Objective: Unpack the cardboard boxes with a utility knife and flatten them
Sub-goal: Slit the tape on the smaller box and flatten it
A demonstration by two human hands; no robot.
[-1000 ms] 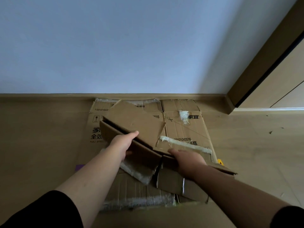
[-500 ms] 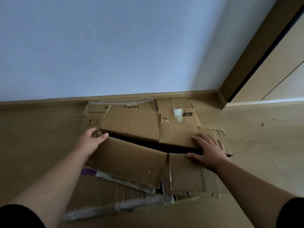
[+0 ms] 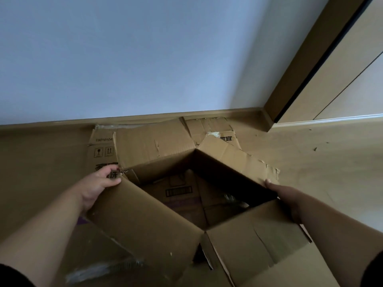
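A brown cardboard box (image 3: 145, 220), open at top and bottom, stands as a diamond-shaped tube on the floor. Through it I see printed cardboard lying underneath. My left hand (image 3: 99, 183) grips the box's left corner, thumb and fingers curled round the edge. At the right corner my right hand (image 3: 284, 193) holds the far right wall, partly hidden behind the near flap. Flattened printed cardboard (image 3: 102, 150) lies beneath and behind the box, against the wall. No utility knife is in view.
The white wall's baseboard (image 3: 62, 124) runs just behind the cardboard. A door frame (image 3: 290, 96) stands at the back right. Bare wooden floor (image 3: 331, 162) spreads to the right. Crumpled clear tape (image 3: 103, 268) lies on cardboard at the lower left.
The box lay almost flat under both hands. Now it has sprung open into a diamond-shaped tube, with my hands further apart at its left and right corners.
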